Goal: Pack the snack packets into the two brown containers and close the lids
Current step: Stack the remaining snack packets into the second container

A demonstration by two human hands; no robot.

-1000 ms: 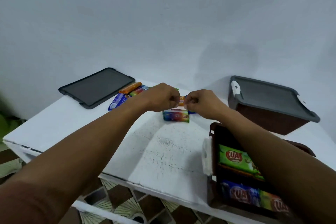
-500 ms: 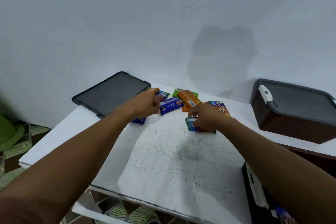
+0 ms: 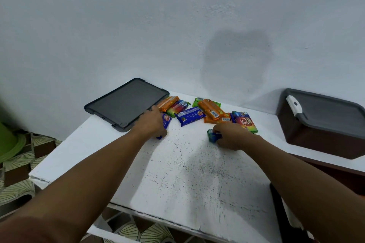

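Note:
Several snack packets lie in a loose pile (image 3: 199, 111) at the far side of the white table (image 3: 187, 173). My left hand (image 3: 153, 122) is closed on a blue packet (image 3: 165, 121) at the pile's left end. My right hand (image 3: 230, 136) grips a blue-green packet (image 3: 213, 135) in front of the pile. A multicoloured packet (image 3: 245, 121) lies just behind my right hand. One brown container (image 3: 316, 136) with its grey lid (image 3: 324, 108) on stands at the far right. The second container (image 3: 280, 219) shows only as a dark edge at the bottom right, under my right arm.
A dark grey lid (image 3: 124, 102), looking like a flat tray, lies at the table's back left, touching the packets. A white wall rises right behind the table. A green object (image 3: 9, 142) stands on the patterned floor to the left.
My hands moved apart from the middle and came down on two separate packets. The camera view lifted, so the open container has slid almost out of the frame.

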